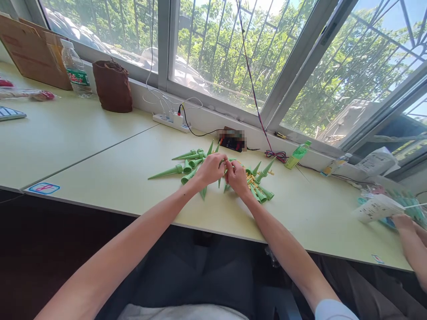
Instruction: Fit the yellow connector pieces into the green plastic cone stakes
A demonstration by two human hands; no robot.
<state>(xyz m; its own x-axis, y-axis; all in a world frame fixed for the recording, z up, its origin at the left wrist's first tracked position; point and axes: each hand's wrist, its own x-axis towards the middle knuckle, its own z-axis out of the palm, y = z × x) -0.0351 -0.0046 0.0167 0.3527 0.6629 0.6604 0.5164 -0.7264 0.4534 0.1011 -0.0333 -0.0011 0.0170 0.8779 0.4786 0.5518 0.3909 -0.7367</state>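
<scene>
My left hand [211, 169] and my right hand [237, 176] meet over a heap of green plastic spikes [190, 165] on the pale table [100, 146]. Both hands have their fingers curled, pinching a small green piece between them; most of it is hidden by the fingers. More green spikes with yellow inserts [259, 189] lie just right of my right hand. A single long spike [166, 172] points left, apart from the heap.
A brown bag [112, 86], a water bottle [76, 69] and a cardboard box [31, 51] stand at the back left. A power strip [171, 121] and a green bottle [297, 154] lie by the window. Another person's hand [405, 222] holds a bag at right.
</scene>
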